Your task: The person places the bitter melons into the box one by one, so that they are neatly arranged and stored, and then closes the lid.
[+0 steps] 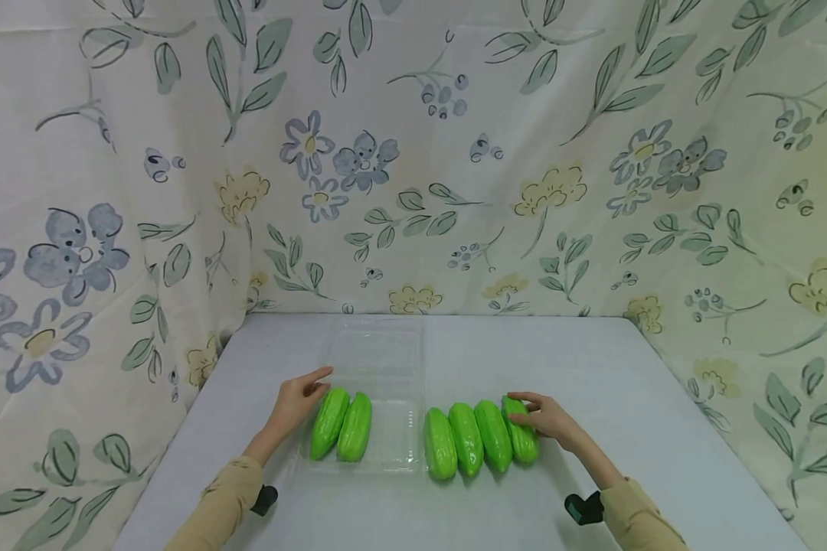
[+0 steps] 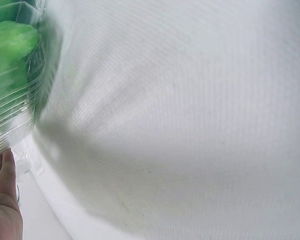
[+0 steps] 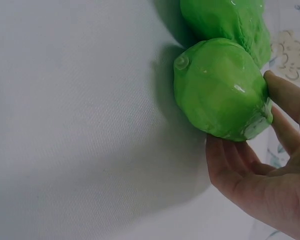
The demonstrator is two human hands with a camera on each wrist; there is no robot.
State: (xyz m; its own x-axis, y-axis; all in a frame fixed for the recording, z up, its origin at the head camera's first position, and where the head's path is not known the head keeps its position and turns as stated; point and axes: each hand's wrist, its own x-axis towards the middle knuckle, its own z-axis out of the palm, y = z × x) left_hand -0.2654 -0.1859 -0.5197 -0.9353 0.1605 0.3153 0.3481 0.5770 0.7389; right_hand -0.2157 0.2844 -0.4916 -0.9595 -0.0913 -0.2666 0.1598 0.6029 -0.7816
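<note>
A shiny green cucumber [image 1: 522,442], the rightmost of a row on the table, is gripped by my right hand [image 1: 547,418]. In the right wrist view, the thumb and fingers [image 3: 225,165] lie around that cucumber [image 3: 220,92], its rounded end toward the camera. My left hand [image 1: 299,401] is at the left side of a clear plastic container [image 1: 397,436]. Straight fingers [image 2: 7,175] touch the container's ridged wall [image 2: 12,112] in the left wrist view; the thumb is hidden there. Inside the container's near half, two cucumbers [image 1: 329,423] [image 1: 354,427] lie side by side.
Three more cucumbers [image 1: 441,444] [image 1: 465,439] [image 1: 493,435] lie close together between the container and my right hand. The container's clear lid [image 1: 379,344] lies opened toward the back. Behind the white table [image 1: 524,352] hangs a floral cloth [image 1: 413,252].
</note>
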